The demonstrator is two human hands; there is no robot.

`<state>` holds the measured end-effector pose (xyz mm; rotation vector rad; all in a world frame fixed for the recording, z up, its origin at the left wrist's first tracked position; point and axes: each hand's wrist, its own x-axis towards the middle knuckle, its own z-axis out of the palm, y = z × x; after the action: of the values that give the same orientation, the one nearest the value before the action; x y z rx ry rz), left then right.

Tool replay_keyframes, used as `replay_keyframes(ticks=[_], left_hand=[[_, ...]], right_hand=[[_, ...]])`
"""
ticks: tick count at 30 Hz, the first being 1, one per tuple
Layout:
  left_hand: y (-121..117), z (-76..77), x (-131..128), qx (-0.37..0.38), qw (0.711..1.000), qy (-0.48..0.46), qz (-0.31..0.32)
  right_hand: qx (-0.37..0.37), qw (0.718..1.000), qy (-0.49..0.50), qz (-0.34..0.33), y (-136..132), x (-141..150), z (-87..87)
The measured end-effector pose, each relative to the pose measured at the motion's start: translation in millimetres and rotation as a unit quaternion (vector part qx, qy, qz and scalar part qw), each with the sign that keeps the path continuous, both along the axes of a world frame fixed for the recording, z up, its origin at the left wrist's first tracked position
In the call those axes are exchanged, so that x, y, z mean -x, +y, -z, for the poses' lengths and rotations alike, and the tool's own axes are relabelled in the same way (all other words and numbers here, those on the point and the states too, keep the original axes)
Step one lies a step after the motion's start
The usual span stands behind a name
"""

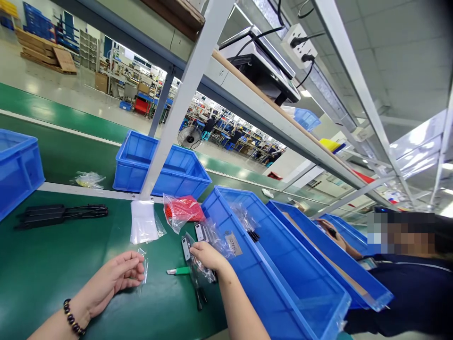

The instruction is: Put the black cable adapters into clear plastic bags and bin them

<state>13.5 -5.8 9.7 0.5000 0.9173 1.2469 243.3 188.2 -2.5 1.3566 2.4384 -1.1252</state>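
My left hand (113,278) rests on the green mat, fingers curled round a small clear plastic bag (144,270) at its fingertips. My right hand (207,256) lies over a pile of clear bags holding black parts (198,271), fingers closed down on one of them. A green-handled tool (180,271) lies between the two hands. A stack of empty clear bags (143,222) and a bag of red parts (182,210) sit just beyond.
Blue bins: one far left (17,170), one behind the post (159,165), long trays at right (283,274). Black cabled parts (60,213) lie at left. A white frame post (177,108) rises ahead. A co-worker in dark blue (406,288) sits right.
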Motion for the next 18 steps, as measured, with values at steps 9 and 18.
replay_keyframes(ticks=[9, 18], left_hand=[[0, 1.4, 0, 0.005, 1.0, 0.011, 0.0], [-1, -4.6, -1, 0.011, 0.999, 0.053, -0.003]], right_hand=[[-0.026, 0.999, -0.032, -0.006, 0, 13, -9.8], [-0.19, 0.965, -0.178, 0.045, 50, 14, -18.7]])
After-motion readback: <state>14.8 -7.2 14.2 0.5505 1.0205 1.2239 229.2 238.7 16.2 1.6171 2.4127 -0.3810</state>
